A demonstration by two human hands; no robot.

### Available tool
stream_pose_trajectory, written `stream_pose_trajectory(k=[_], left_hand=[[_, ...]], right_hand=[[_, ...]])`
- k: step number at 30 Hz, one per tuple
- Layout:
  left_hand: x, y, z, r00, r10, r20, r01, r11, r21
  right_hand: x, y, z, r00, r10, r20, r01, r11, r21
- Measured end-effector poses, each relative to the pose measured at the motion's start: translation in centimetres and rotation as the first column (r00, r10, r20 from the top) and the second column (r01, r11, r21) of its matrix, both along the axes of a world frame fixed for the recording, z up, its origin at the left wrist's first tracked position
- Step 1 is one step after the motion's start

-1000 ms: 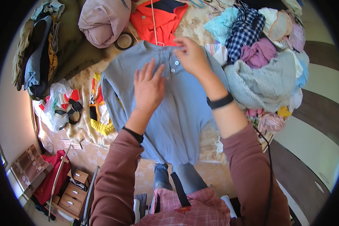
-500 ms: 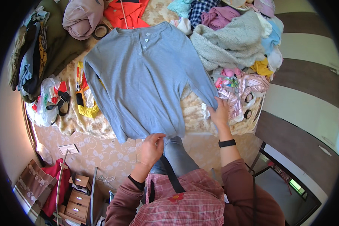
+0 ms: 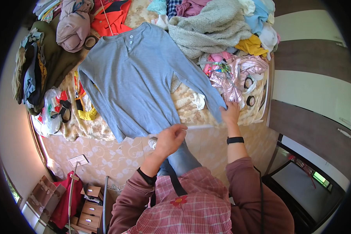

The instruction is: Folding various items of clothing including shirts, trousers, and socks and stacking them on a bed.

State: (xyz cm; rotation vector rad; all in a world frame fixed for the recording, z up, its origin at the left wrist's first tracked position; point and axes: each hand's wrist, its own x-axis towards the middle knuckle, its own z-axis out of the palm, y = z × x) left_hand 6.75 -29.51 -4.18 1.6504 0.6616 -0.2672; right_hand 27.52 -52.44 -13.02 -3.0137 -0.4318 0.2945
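Observation:
A blue-grey long-sleeved shirt with a short row of buttons at its neck is spread on the bed, collar at the far side. My right hand grips the cuff end of its right-hand sleeve, pulled out toward the near edge of the bed. My left hand is by the shirt's near hem, its fingers stretched rightward and slightly bent, the thumb apart from them. Nothing shows between those fingers, though the hand covers part of the hem. A crumpled white piece lies beside the sleeve.
A patterned blanket covers the bed. Beyond the shirt lie a red garment and a grey knitted piece. Pink shiny cloth is at right; dark folded clothes and a plastic bag are at left. Striped cabinets stand right.
My view has shifted, and the shirt appears farther left. My left hand has moved right along the hem and its fingers have straightened. The right hand has kept the cuff, drawing the sleeve straighter.

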Motion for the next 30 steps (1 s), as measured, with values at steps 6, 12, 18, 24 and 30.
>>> stream_pose_trajectory(k=[6, 12, 18, 24, 30], left_hand=[[1.4, -2.9, 1.4, 0.989, -0.122, 0.082, 0.127, 0.99, -0.054], [4.6, -4.8, 4.1, 0.947, -0.071, 0.313, -0.01, 0.968, 0.251], [5.4, -3.5, 3.6, 0.917, 0.149, 0.369, -0.227, 0.957, 0.178], [3.5, 0.6, -1.2, 0.827, 0.535, 0.171, -0.502, 0.841, -0.203], [3.0, 6.0, 2.0, 0.645, 0.748, 0.155, -0.628, 0.634, -0.451]], right_hand=[[-0.1, 1.5, 5.1, 0.933, -0.161, -0.323, 0.314, 0.801, 0.509], [-3.1, 6.6, 9.2, 0.905, 0.035, -0.424, 0.329, 0.573, 0.751], [-5.9, 11.6, 13.5, 0.729, 0.348, -0.59, 0.36, 0.539, 0.762], [-4.9, 12.1, 11.5, 0.625, 0.346, -0.7, 0.541, 0.454, 0.708], [-1.6, 14.1, 8.3, 0.916, 0.282, -0.286, 0.009, 0.697, 0.717]])
